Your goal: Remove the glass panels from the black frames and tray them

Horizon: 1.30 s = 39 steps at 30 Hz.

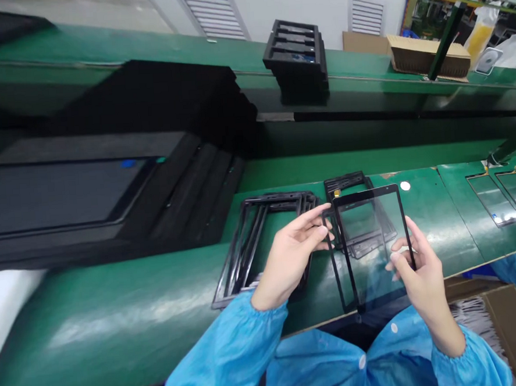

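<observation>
Both arms reach forward in blue sleeves (233,352) — the left hand (290,255) with fingers extended, the right hand (420,273) curled.

**Bright-blue work smock (316,367) with gathered cuffs**

The person wore a thin, slightly glossy blue smock whose baggy left sleeve (224,352) and right sleeve (474,366) puffed out along the forearms. Each sleeve ended in an elastic cuff (269,309) drawn into small pleats at the wrist, with the left hand (288,255) and right hand (420,270) uncovered beyond. Small round white snap buttons (362,361) ran down the smock's front.
</observation>
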Each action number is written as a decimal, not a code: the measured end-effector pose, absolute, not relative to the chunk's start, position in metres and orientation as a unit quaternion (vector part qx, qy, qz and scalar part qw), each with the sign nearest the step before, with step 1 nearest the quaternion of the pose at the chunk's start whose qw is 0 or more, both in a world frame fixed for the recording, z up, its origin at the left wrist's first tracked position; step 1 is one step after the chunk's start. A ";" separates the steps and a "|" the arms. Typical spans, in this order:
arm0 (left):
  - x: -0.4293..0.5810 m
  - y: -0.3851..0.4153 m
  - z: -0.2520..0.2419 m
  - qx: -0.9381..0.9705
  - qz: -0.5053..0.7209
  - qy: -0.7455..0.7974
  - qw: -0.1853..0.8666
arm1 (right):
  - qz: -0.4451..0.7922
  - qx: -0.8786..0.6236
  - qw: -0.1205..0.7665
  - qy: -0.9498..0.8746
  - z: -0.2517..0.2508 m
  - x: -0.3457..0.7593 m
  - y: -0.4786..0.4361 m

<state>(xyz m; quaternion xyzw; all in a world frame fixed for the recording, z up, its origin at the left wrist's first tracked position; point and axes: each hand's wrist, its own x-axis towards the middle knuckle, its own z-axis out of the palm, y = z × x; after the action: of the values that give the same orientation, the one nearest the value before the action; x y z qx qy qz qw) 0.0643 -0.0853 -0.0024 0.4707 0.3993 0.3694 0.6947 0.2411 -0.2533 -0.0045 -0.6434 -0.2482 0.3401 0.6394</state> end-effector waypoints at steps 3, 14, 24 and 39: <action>0.061 -0.092 0.002 0.473 0.361 0.391 0.702 | 0.334 -0.644 0.640 -0.252 -0.011 0.248 -0.267; 0.066 -0.110 0.026 0.524 0.334 0.346 0.702 | 0.349 -0.645 0.638 -0.235 -0.032 0.260 -0.302; 0.071 -0.118 0.026 0.495 0.310 0.361 0.727 | 0.332 -0.647 0.650 -0.221 -0.030 0.251 -0.299; 0.074 -0.125 0.017 0.449 0.332 0.372 0.741 | 0.316 -0.665 0.648 -0.197 -0.019 0.236 -0.295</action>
<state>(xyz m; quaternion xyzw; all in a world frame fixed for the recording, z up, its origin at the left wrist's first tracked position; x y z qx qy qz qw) 0.0736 -0.1245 0.0169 0.4494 0.3719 0.3319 0.7413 0.2361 -0.2948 -0.0188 -0.6649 -0.1966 0.3159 0.6477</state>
